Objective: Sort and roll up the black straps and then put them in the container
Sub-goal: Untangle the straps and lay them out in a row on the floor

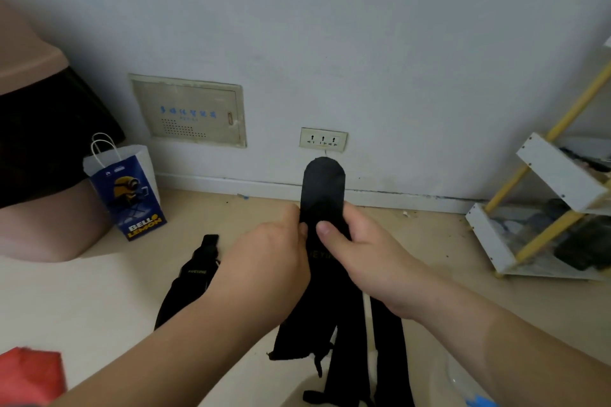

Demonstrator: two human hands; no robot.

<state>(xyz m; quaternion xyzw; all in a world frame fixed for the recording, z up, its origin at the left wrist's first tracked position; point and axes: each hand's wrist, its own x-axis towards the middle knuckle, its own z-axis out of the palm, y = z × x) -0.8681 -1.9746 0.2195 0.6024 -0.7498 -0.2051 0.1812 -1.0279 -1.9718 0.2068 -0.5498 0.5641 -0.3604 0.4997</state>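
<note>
I hold a black strap (323, 187) upright in front of me, its rounded end pointing up toward the wall socket. My left hand (269, 256) pinches its left edge and my right hand (358, 251) grips it with the thumb across the front. The strap's long tails hang down between my forearms to the floor. A second black strap (190, 277) with yellow lettering lies on the floor to the left, partly hidden by my left forearm. No container is clearly in view.
A blue and white paper bag (127, 188) stands against the wall at the left, beside another person's leg (43, 225). A white and yellow shelf rack (549, 208) stands at the right. Something red (29, 373) lies at the bottom left corner.
</note>
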